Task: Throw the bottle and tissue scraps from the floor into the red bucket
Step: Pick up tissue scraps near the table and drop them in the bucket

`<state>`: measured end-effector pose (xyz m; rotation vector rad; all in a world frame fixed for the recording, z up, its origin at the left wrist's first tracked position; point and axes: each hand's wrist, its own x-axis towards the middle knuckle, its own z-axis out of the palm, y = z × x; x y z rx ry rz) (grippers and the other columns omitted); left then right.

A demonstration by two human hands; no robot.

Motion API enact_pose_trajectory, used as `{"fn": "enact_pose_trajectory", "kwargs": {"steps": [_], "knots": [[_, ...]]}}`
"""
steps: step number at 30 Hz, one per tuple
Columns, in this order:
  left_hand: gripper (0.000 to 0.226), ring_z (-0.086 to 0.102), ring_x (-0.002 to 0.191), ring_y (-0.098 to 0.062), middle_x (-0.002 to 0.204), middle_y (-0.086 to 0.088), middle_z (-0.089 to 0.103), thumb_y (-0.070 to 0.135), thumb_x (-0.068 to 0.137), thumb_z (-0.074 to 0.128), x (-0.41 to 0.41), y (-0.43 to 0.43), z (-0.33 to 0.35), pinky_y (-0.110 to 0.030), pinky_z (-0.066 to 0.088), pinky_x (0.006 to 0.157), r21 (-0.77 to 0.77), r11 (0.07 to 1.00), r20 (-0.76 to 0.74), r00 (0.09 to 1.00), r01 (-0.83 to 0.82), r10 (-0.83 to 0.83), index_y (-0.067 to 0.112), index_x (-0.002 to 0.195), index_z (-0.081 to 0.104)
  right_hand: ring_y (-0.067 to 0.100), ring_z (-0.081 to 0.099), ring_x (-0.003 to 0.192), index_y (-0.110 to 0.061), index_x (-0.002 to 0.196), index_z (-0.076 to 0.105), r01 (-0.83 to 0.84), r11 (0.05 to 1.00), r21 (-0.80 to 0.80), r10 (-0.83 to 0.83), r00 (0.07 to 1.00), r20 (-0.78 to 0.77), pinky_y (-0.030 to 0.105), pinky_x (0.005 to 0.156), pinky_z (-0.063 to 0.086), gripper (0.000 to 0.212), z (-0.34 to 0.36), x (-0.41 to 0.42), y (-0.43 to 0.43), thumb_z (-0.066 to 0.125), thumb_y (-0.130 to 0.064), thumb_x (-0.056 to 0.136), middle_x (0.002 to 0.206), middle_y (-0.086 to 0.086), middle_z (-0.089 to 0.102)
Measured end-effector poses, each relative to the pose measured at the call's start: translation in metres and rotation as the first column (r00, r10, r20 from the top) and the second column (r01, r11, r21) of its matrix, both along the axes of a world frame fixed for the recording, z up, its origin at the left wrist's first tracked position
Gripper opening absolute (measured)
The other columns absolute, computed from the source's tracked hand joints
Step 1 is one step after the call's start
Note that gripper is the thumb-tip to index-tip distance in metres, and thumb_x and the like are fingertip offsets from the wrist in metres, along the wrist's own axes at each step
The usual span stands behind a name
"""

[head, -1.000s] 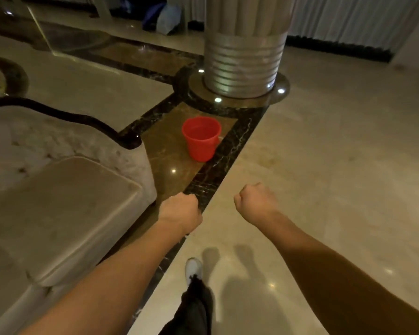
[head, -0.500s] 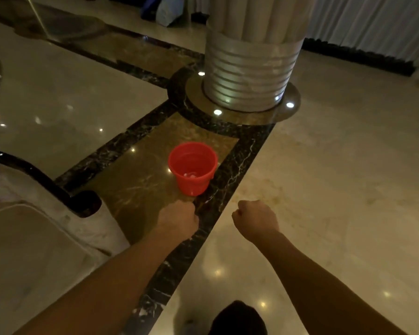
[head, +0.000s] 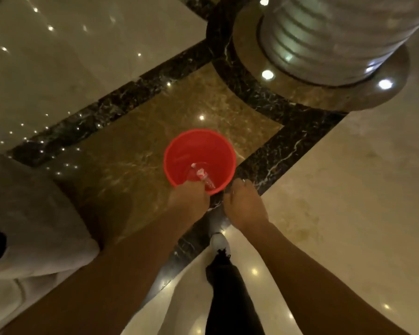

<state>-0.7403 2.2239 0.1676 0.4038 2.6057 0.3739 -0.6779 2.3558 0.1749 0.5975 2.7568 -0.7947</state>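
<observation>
The red bucket (head: 203, 148) stands on the brown marble panel of the floor, straight below me. Inside it lies a clear plastic bottle (head: 202, 176) with a red label, slanted toward the near wall. My left hand (head: 189, 201) is a closed fist over the bucket's near rim, just above the bottle's lower end. My right hand (head: 244, 204) hangs beside the rim to the right, outside the bucket, its fingers curled down. I see nothing sticking out of either hand, and no tissue scraps show anywhere.
A pale sofa arm (head: 34, 213) fills the left side, close to my left forearm. A ribbed metal pillar base (head: 336, 37) with floor lights rises at the far right. My white shoe (head: 219, 241) and dark trouser leg stand on the black marble border.
I have walked up to the bucket and now look down into it. Both fists moved forward and down; the left one now reaches over the near rim.
</observation>
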Motion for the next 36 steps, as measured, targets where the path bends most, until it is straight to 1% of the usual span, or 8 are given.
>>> {"fn": "enact_pose_trajectory", "kwargs": {"steps": [2,6,9,14,23,27,31,36], "knots": [[0.006,0.051,0.074,-0.015,0.084,0.003,0.049,0.020,0.090,0.052,-0.033,0.021,-0.038,-0.028,0.038,0.062,0.016,0.999,0.074,0.997,-0.031,0.030,0.016,0.094,0.054,0.021,0.047,0.079,-0.011,0.102,0.051,-0.002,0.999,-0.038,0.003,1.000,0.014,0.036,0.067,0.039,0.018,-0.028,-0.030,0.025,0.042,-0.024,0.096,0.102,0.009,0.051],[0.039,0.056,0.102,-0.026,0.112,-0.006,0.055,0.011,0.080,0.062,-0.079,0.047,-0.103,-0.036,0.045,0.082,0.004,0.992,0.125,0.984,-0.127,0.125,0.018,0.117,0.052,0.017,0.049,0.080,-0.015,0.106,0.053,-0.013,0.997,-0.082,0.011,1.000,-0.021,0.030,0.067,0.039,0.015,-0.081,-0.070,0.055,0.045,-0.020,0.094,0.100,0.001,0.046],[0.062,0.054,0.109,-0.031,0.126,-0.011,0.048,0.009,0.077,0.066,-0.106,0.064,-0.145,-0.040,0.047,0.090,0.002,0.966,0.130,0.958,-0.257,0.254,0.020,0.133,0.042,0.014,0.045,0.088,-0.015,0.115,0.054,-0.086,0.991,-0.101,0.084,0.996,-0.027,0.027,0.070,0.038,0.022,-0.117,-0.102,0.076,0.047,-0.016,0.094,0.104,-0.001,0.045],[0.064,0.050,0.112,-0.038,0.126,-0.015,0.044,-0.001,0.074,0.064,-0.122,0.064,-0.168,-0.050,0.047,0.092,-0.053,0.922,0.083,0.918,-0.384,0.388,0.013,0.130,0.039,0.027,0.053,0.094,-0.007,0.120,0.052,-0.098,0.977,-0.188,0.087,0.994,-0.069,0.034,0.077,0.047,0.035,-0.135,-0.137,0.083,0.054,-0.004,0.085,0.121,0.013,0.045],[0.028,0.057,0.103,-0.032,0.119,-0.013,0.053,0.017,0.087,0.059,-0.098,0.030,-0.146,-0.046,0.050,0.088,-0.103,0.933,0.122,0.926,-0.346,0.357,0.009,0.113,0.052,0.034,0.052,0.117,-0.009,0.136,0.049,-0.149,0.979,-0.141,0.141,0.988,-0.068,0.049,0.097,0.047,0.048,-0.101,-0.157,0.078,0.055,-0.002,0.089,0.138,0.015,0.046],[0.018,0.062,0.096,-0.029,0.105,-0.009,0.062,0.021,0.088,0.055,-0.081,0.016,-0.112,-0.046,0.054,0.083,-0.044,0.929,0.139,0.919,-0.366,0.369,0.015,0.104,0.056,0.034,0.060,0.099,-0.006,0.111,0.064,-0.273,0.962,-0.033,0.273,0.962,0.015,0.035,0.080,0.048,0.030,-0.076,-0.127,0.061,0.048,0.002,0.087,0.109,0.015,0.062],[0.025,0.060,0.103,-0.032,0.112,-0.014,0.063,0.016,0.087,0.054,-0.036,-0.007,-0.071,-0.040,0.051,0.086,-0.070,0.933,0.148,0.921,-0.354,0.361,0.011,0.111,0.059,0.033,0.063,0.091,-0.009,0.083,0.059,-0.367,0.928,-0.061,0.371,0.912,0.173,0.038,0.074,0.049,0.015,-0.053,-0.057,0.023,0.046,-0.002,0.086,0.094,0.016,0.066],[0.032,0.060,0.106,-0.028,0.117,-0.011,0.062,0.018,0.084,0.057,0.054,-0.061,0.008,-0.036,0.052,0.085,-0.091,0.913,0.123,0.906,-0.397,0.406,0.014,0.116,0.059,0.027,0.067,0.087,-0.010,0.088,0.065,-0.518,0.850,-0.098,0.526,0.829,0.188,0.032,0.073,0.050,0.014,-0.003,0.012,-0.046,0.051,-0.012,0.089,0.093,0.010,0.069]]}}
